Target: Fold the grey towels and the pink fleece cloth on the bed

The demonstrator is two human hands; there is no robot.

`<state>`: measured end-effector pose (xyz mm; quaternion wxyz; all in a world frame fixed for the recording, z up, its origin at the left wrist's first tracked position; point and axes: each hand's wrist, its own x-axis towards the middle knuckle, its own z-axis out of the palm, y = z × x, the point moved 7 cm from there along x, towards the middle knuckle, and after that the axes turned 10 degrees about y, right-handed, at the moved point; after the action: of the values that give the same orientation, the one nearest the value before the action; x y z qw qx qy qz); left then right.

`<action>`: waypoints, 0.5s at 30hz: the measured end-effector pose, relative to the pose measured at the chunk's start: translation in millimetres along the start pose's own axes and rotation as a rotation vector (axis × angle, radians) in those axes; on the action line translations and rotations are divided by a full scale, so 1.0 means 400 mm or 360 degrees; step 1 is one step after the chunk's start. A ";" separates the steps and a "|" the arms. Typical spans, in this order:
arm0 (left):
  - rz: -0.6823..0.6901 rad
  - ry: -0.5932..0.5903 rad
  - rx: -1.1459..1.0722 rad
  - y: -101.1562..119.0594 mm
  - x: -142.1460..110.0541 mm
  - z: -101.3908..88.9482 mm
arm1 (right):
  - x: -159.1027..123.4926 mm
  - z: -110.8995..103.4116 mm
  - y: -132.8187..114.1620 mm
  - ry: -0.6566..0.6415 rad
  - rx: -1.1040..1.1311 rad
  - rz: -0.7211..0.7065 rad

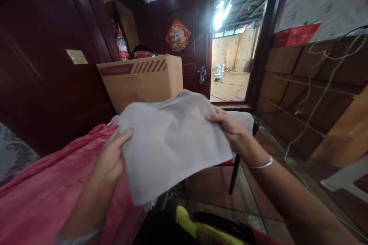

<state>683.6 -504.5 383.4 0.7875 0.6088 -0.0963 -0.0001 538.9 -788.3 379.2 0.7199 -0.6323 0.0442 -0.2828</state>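
Hands grip a grey cloth (169,145) mid-frame, long axis tilting up rightward: left hand (110,159) and right hand (231,130) closed on opposite edges.

Both arms reach forward from the lower edge of view, forearms bare, converging slightly. Left hand (110,159): back of hand toward camera, thumb extended to the right and lying flat on top, fingers curled under out of sight, pinching closed. Right hand (231,130): palm down, wrist bent inward, fingers pointing left and clamped. Thin silver bangle (263,165) sits on right wrist
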 end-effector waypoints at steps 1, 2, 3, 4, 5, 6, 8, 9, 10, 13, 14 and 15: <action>-0.0010 -0.0075 -0.0043 -0.005 0.012 0.062 | 0.010 -0.071 -0.030 0.0115 -0.0150 -0.0087; -0.0026 -0.0179 -0.0122 -0.011 0.022 0.131 | 0.019 -0.138 -0.052 0.0207 -0.0271 -0.0148; -0.0026 -0.0306 -0.0200 -0.020 0.028 0.204 | 0.026 -0.202 -0.068 0.0290 -0.0367 -0.0198; -0.0035 -0.0415 -0.0249 -0.035 0.033 0.274 | 0.031 -0.261 -0.076 0.0360 -0.0445 -0.0235; -0.0069 -0.0501 -0.0276 -0.060 0.038 0.339 | 0.035 -0.318 -0.076 0.0422 -0.0508 -0.0261; -0.0117 -0.0571 -0.0277 -0.092 0.042 0.396 | 0.037 -0.369 -0.068 0.0477 -0.0565 -0.0273; -0.0257 -0.0631 -0.0211 -0.173 0.048 0.478 | 0.038 -0.454 -0.027 0.0543 -0.0655 -0.0230; -0.0318 -0.0629 -0.0169 -0.212 0.052 0.502 | 0.038 -0.487 0.001 0.0554 -0.0674 -0.0182; -0.0364 -0.0616 -0.0134 -0.247 0.055 0.516 | 0.037 -0.513 0.031 0.0554 -0.0669 -0.0126; -0.0384 -0.0618 -0.0114 -0.300 0.067 0.527 | 0.036 -0.556 0.102 0.0515 -0.0562 -0.0021; -0.0379 -0.0638 -0.0120 -0.305 0.070 0.527 | 0.038 -0.562 0.113 0.0500 -0.0531 -0.0023; -0.0381 -0.0654 -0.0122 -0.306 0.073 0.525 | 0.041 -0.564 0.118 0.0485 -0.0514 -0.0034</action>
<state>694.8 -741.1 321.2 0.7683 0.5726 -0.1817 -0.2210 474.3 -993.9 295.6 0.5913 -0.6898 0.1903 -0.3720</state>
